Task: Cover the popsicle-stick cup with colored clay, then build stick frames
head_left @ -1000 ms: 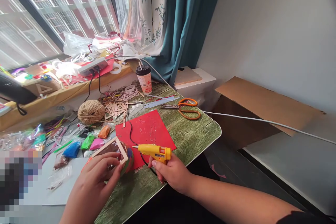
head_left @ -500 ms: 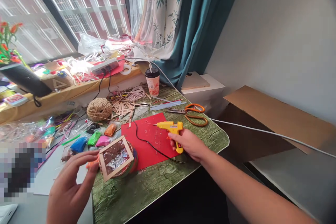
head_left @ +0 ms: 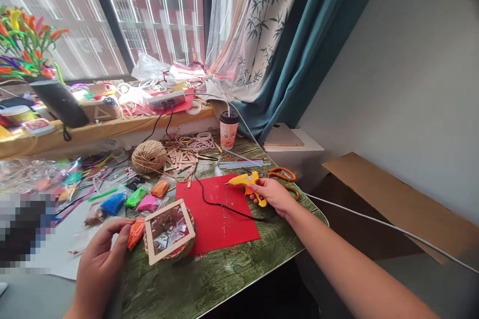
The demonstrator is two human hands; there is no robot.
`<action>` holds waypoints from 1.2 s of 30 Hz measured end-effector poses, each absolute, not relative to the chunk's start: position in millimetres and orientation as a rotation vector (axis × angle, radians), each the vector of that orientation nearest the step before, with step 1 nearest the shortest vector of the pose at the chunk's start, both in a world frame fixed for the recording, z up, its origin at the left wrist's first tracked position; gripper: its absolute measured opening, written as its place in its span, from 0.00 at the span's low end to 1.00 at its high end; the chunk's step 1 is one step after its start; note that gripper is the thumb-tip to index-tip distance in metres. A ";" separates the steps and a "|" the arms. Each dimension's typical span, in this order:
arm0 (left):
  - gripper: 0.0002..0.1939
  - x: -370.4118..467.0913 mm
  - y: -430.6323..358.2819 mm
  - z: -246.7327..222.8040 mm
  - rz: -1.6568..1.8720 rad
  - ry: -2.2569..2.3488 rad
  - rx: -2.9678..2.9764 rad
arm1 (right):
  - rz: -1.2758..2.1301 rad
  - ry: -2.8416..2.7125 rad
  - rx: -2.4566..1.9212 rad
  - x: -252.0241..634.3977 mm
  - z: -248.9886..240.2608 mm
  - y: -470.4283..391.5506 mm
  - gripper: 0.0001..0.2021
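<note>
My right hand (head_left: 272,194) grips a yellow hot glue gun (head_left: 245,179), its nozzle pointing left above a red sheet (head_left: 224,219). A black cord runs across that sheet. My left hand (head_left: 103,254) has thumb and index finger drawn together at the edge of an orange clay packet (head_left: 136,233); whether anything is pinched between them is hidden. Just right of these fingertips stands a small round woven container (head_left: 190,246). A square frame of wooden sticks (head_left: 148,239) lies over its top, with clear crinkled film showing inside.
Orange-handled scissors (head_left: 282,174) lie partly behind my right hand. Farther back are a twine ball (head_left: 148,156), loose wooden pieces (head_left: 181,159) and a lidded paper cup (head_left: 228,132). Colored clay packets (head_left: 113,204) sit left. A power strip (head_left: 166,99) rests on the sill.
My left fingers have closed together and drawn back from the stick frame. The glue gun, still in my right hand, has shifted slightly right over the sheet. The view has turned left.
</note>
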State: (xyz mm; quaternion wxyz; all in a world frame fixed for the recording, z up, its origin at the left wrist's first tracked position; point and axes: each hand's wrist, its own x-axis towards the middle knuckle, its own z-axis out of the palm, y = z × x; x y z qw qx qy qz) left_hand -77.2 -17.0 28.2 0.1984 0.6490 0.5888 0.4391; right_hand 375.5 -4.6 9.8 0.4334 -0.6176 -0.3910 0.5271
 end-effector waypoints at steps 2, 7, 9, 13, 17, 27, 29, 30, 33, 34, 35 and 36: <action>0.16 -79.6 -15.2 29.0 1.181 1.629 1.850 | 1.267 -1.035 -1.601 375.7 12.8 -0.3 0.21; 0.15 -83.3 -13.9 25.7 1.181 1.609 1.895 | 0.950 -1.201 -1.826 381.0 23.3 -1.5 0.12; 0.14 -83.6 -16.8 26.0 1.249 1.630 1.922 | 0.771 -1.255 -1.868 375.6 28.4 -10.4 0.09; 0.10 -75.5 -27.5 42.4 1.283 1.503 2.201 | 0.487 -1.629 -1.562 332.9 36.1 -34.0 0.10; 0.19 -62.7 -31.5 63.7 1.089 1.223 2.523 | 0.631 -2.006 -1.041 273.1 40.9 -34.3 0.19; 0.17 -66.3 -25.1 54.8 0.974 1.216 2.662 | 0.789 -2.108 -0.883 241.8 49.6 -4.1 0.27; 0.17 -66.2 -25.0 54.6 0.976 1.209 2.679 | 0.766 -2.141 -0.899 242.9 50.5 -4.8 0.28; 0.17 -66.0 -25.1 55.0 0.977 1.206 2.684 | 0.757 -2.152 -0.902 243.3 50.4 -5.4 0.28; 0.17 -65.8 -26.5 57.7 1.021 1.220 2.656 | 0.752 -2.129 -0.877 245.7 48.0 -8.1 0.27; 0.16 -65.8 -27.5 58.8 1.059 1.231 2.624 | 0.758 -2.101 -0.864 247.1 46.9 -9.3 0.27; 0.16 -65.9 -28.6 59.7 1.097 1.239 2.585 | 0.769 -2.073 -0.850 248.5 45.9 -10.3 0.28; 0.15 -66.0 -29.6 60.5 1.122 1.240 2.549 | 0.785 -2.053 -0.836 250.0 45.1 -11.3 0.29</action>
